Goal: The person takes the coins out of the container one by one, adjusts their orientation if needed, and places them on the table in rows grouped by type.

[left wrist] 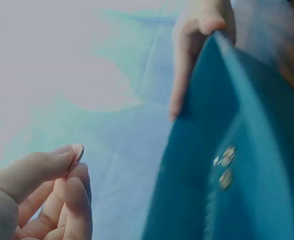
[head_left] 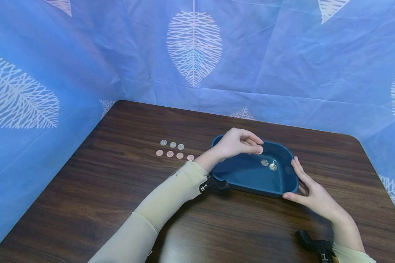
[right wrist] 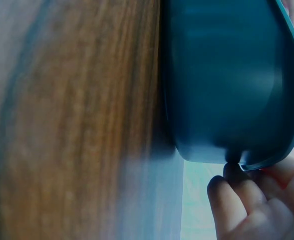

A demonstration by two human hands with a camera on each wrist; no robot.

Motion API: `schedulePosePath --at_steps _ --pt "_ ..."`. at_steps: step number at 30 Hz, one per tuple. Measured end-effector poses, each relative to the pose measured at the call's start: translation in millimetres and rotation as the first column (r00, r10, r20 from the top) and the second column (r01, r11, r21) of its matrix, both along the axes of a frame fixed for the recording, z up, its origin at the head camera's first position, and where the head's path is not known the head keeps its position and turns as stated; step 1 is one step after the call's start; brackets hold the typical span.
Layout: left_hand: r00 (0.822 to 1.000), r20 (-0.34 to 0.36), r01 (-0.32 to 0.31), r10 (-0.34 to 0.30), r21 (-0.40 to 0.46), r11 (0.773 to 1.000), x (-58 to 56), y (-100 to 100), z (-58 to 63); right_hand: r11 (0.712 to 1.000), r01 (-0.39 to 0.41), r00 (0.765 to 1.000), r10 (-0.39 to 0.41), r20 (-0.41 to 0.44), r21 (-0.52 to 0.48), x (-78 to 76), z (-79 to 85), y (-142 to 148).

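Over the far right part of a dark blue plastic bin (head_left: 250, 182), my left hand (head_left: 238, 143) pinches a copper-coloured coin (head_left: 259, 149) between thumb and fingers. The left wrist view shows that coin (left wrist: 76, 155) on edge at the fingertips, beside the bin wall. Two silver-coloured coins (head_left: 273, 167) lie on the bin's floor near its right end. My right hand (head_left: 311, 190) holds that end, its thumb at the near corner and its fingers along the outer side. In the right wrist view, the right fingers (right wrist: 252, 200) meet the bin's outer wall (right wrist: 222, 90).
Left of the bin, a row of three silver-coloured coins (head_left: 172, 145) lies on the dark wooden table (head_left: 95, 175). Just nearer is a row of several copper-coloured coins (head_left: 170, 154). A blue cloth (head_left: 266, 54) with white leaf prints hangs behind the table.
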State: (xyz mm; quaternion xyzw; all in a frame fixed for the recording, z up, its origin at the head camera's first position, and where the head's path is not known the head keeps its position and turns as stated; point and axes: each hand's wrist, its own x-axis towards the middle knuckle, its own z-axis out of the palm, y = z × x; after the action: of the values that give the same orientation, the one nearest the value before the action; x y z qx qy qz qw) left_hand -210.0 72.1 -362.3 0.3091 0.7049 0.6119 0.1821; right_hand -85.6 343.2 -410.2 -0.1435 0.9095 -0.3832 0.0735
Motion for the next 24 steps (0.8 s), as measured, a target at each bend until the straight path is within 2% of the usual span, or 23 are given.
schedulePosePath --at_steps 5,10,14,17,21,24 --pt "0.996 0.013 -0.087 0.087 0.044 0.995 -3.4 -38 8.2 1.000 -0.005 1.000 0.005 -0.006 -0.006 0.6 -0.6 0" --pt "0.983 -0.008 -0.183 0.183 -0.027 0.983 -8.1 -92 7.9 1.000 -0.003 1.000 0.003 -0.012 0.010 0.5 -0.6 1" --pt "0.961 -0.023 -0.275 0.275 -0.101 0.956 -11.1 -135 4.0 1.000 0.000 1.000 0.000 -0.008 0.018 0.9 0.3 1" --pt "0.943 -0.032 -0.333 0.332 -0.122 0.935 -12.6 -162 -0.7 1.000 0.003 1.000 -0.002 -0.007 0.025 1.2 0.9 2" --pt "0.919 -0.046 -0.394 0.392 -0.142 0.908 -11.7 -195 -8.3 1.000 0.005 1.000 -0.005 -0.003 0.025 1.3 0.5 2" --pt "0.907 -0.048 -0.420 0.418 -0.165 0.893 -9.6 -217 -14.2 1.000 0.001 1.000 -0.001 0.009 0.018 0.9 0.5 2"
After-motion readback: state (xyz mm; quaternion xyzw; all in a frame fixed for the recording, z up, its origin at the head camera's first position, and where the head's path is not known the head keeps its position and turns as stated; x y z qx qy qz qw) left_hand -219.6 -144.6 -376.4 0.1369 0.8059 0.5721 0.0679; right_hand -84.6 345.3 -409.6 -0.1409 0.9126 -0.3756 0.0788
